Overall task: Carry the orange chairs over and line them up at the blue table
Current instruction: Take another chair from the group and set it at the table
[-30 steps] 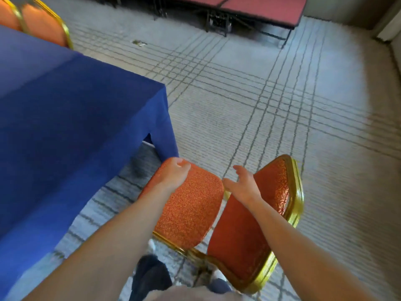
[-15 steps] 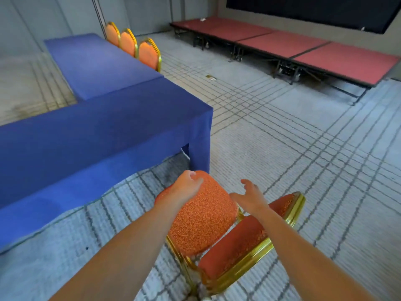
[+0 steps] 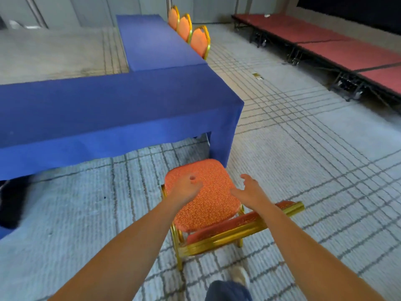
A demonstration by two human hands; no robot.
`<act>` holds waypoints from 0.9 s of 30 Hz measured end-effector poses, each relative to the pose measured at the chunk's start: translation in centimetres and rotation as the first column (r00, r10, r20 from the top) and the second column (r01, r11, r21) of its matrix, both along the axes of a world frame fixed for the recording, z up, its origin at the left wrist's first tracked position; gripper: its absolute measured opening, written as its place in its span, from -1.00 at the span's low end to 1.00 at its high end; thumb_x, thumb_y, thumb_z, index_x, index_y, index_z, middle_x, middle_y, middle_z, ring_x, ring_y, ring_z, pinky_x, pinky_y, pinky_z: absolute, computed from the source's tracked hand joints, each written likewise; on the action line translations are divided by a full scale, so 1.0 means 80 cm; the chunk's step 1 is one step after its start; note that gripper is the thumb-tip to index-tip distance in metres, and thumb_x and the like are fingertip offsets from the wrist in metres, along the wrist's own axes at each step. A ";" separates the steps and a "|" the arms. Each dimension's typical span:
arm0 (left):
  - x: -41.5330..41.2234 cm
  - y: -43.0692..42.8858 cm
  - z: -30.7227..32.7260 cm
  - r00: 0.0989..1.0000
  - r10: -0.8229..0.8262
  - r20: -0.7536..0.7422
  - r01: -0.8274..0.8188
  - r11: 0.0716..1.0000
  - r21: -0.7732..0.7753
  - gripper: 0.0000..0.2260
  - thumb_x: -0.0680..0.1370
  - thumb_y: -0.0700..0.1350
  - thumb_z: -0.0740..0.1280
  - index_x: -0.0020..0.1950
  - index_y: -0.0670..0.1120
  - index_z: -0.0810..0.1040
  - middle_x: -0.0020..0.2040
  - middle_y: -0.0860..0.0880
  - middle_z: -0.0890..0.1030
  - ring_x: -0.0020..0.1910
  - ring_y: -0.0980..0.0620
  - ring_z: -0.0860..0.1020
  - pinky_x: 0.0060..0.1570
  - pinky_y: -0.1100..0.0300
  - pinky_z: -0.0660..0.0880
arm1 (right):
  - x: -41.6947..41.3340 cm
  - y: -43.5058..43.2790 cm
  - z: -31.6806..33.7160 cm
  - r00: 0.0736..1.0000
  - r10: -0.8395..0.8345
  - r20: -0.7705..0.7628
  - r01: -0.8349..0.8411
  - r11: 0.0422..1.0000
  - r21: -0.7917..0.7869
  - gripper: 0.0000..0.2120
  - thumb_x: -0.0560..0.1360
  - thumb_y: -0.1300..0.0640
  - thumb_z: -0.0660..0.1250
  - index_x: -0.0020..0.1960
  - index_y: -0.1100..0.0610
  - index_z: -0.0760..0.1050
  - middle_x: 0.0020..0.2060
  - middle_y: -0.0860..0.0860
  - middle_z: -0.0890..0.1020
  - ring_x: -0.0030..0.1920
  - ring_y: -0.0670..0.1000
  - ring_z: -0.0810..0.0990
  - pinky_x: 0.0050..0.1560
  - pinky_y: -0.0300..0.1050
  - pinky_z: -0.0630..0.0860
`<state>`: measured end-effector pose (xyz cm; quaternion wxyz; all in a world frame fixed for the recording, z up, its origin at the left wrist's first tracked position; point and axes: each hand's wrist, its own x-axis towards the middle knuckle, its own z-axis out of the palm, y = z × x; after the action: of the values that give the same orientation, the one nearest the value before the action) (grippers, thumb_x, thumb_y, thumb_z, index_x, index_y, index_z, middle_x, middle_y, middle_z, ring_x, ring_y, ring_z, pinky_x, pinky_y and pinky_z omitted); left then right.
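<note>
Now the orange chair (image 3: 211,205) stands on the carpet (image 3: 303,153), just beside the corner of the blue desk (image 3: 108,101) — its back is nearest me. Both my hands hang over the seat and hold nothing: left hand (image 3: 187,189) loosely curled, right hand (image 3: 247,192) spread wide. Three more chairs (image 3: 198,41) wait farther along the desk.

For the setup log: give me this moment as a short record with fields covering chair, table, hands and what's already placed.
near chair: orange, gold frame, on the carpet by the blue table corner, seat towards the table
left hand: over the seat, fingers loosely curled, no grip visible
right hand: open, fingers spread, above the seat's right side
already placed: three orange chairs in a row along the table's far section
background: red platform
</note>
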<state>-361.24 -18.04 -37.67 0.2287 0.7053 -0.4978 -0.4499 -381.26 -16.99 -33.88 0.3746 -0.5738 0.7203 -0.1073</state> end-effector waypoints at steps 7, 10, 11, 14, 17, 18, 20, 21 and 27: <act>-0.036 -0.003 -0.045 0.966 0.258 0.011 -0.258 0.962 0.094 -0.61 0.59 -0.05 0.27 0.38 -0.17 0.38 -0.25 0.02 0.50 -0.33 0.06 0.49 -0.32 0.22 0.39 | -0.060 -0.060 -0.037 0.974 0.228 0.002 -0.226 0.965 0.134 -0.28 0.52 -0.05 0.38 0.57 0.05 0.13 0.47 0.11 0.35 0.42 0.17 0.38 0.38 0.10 0.36; -0.060 0.004 -0.066 0.932 0.361 0.044 -0.363 0.918 0.157 -0.62 0.60 -0.08 0.26 0.37 -0.20 0.36 -0.29 -0.02 0.48 -0.38 0.06 0.45 -0.40 0.24 0.34 | -0.089 -0.092 -0.071 0.953 0.303 0.001 -0.297 0.931 0.213 -0.20 0.48 -0.12 0.40 0.58 0.08 0.12 0.50 0.15 0.30 0.46 0.19 0.33 0.43 0.15 0.32; -0.068 0.008 -0.073 0.916 0.397 0.062 -0.401 0.898 0.181 -0.63 0.59 -0.08 0.26 0.37 -0.19 0.37 -0.27 -0.03 0.49 -0.38 0.03 0.46 -0.40 0.23 0.35 | -0.099 -0.101 -0.084 0.941 0.338 -0.002 -0.329 0.916 0.230 -0.19 0.46 -0.16 0.41 0.56 0.09 0.15 0.49 0.16 0.32 0.45 0.18 0.34 0.43 0.15 0.32; -0.079 0.020 -0.091 0.880 0.458 0.121 -0.474 0.851 0.224 -0.62 0.56 -0.06 0.30 0.34 -0.17 0.43 -0.12 -0.14 0.58 -0.15 -0.15 0.59 -0.16 0.12 0.46 | -0.118 -0.118 -0.106 0.914 0.405 -0.014 -0.382 0.874 0.301 -0.24 0.49 -0.14 0.39 0.55 0.13 0.19 0.45 0.15 0.39 0.41 0.18 0.41 0.41 0.11 0.36; -0.077 0.033 -0.110 0.864 0.476 0.163 -0.503 0.812 0.298 -0.64 0.55 -0.05 0.30 0.31 -0.15 0.46 -0.04 -0.13 0.60 -0.06 -0.14 0.60 0.00 0.09 0.48 | -0.127 -0.124 -0.120 0.890 0.456 -0.029 -0.412 0.829 0.379 -0.38 0.52 -0.04 0.39 0.49 0.15 0.30 0.39 0.13 0.47 0.36 0.17 0.46 0.36 0.00 0.39; -0.075 0.036 -0.115 0.864 0.467 0.186 -0.503 0.802 0.321 -0.64 0.54 -0.04 0.30 0.30 -0.14 0.47 -0.02 -0.13 0.62 -0.05 -0.13 0.60 0.02 0.09 0.49 | -0.129 -0.125 -0.124 0.883 0.467 -0.043 -0.412 0.817 0.404 -0.41 0.52 -0.03 0.40 0.46 0.15 0.33 0.37 0.14 0.49 0.35 0.17 0.47 0.31 -0.05 0.40; -0.069 0.031 -0.126 0.863 0.450 0.227 -0.504 0.782 0.367 -0.65 0.54 -0.01 0.31 0.28 -0.11 0.50 0.01 -0.14 0.63 -0.01 -0.14 0.61 0.06 0.07 0.52 | -0.131 -0.130 -0.138 0.877 0.478 -0.047 -0.403 0.786 0.469 -0.47 0.53 0.01 0.39 0.43 0.16 0.36 0.35 0.16 0.50 0.35 0.19 0.47 0.21 -0.12 0.39; -0.066 0.031 -0.124 0.865 0.437 0.246 -0.500 0.782 0.372 -0.65 0.54 0.01 0.31 0.27 -0.10 0.51 0.01 -0.13 0.63 0.00 -0.14 0.60 0.08 0.06 0.52 | -0.134 -0.131 -0.140 0.871 0.487 -0.063 -0.403 0.783 0.474 -0.48 0.54 0.02 0.37 0.43 0.15 0.36 0.36 0.18 0.49 0.36 0.20 0.46 0.23 -0.11 0.38; -0.052 0.024 -0.168 0.924 0.233 0.305 -0.368 0.760 0.535 -0.63 0.53 0.13 0.29 0.23 -0.04 0.52 0.20 -0.11 0.59 0.18 -0.12 0.54 0.23 0.03 0.43 | -0.146 -0.140 -0.173 0.852 0.510 -0.121 -0.335 0.707 0.623 -0.41 0.58 0.01 0.31 0.52 0.21 0.25 0.45 0.23 0.37 0.41 0.22 0.39 0.32 -0.06 0.36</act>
<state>-365.41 -16.12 -51.07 0.0144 0.8571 -0.2374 -0.4569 -392.94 -28.17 -47.70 0.4383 -0.5916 0.6111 0.2905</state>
